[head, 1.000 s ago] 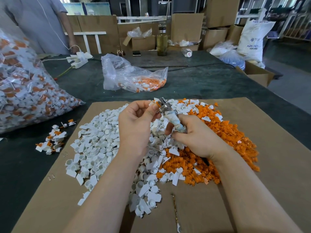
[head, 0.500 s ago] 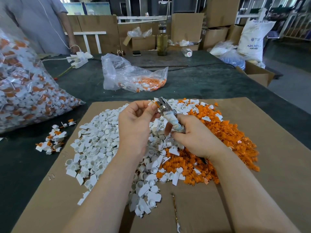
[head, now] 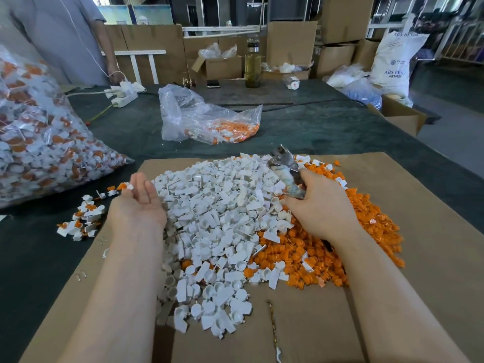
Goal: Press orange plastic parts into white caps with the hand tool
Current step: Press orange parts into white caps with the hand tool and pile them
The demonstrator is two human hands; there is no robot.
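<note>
A heap of white caps is spread on a cardboard sheet, with orange plastic parts piled against its right side. The hand tool is gripped by the right hand above the heap; the left hand is held palm-up at the heap's left edge.

One head-worn view looks forward and down, close over the cardboard sheet

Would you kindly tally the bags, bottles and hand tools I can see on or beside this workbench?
Clear plastic bags of parts: 2
White printed sack: 1
Glass bottle: 1
Hand tool, held in the right hand: 1
Total: 5
</note>
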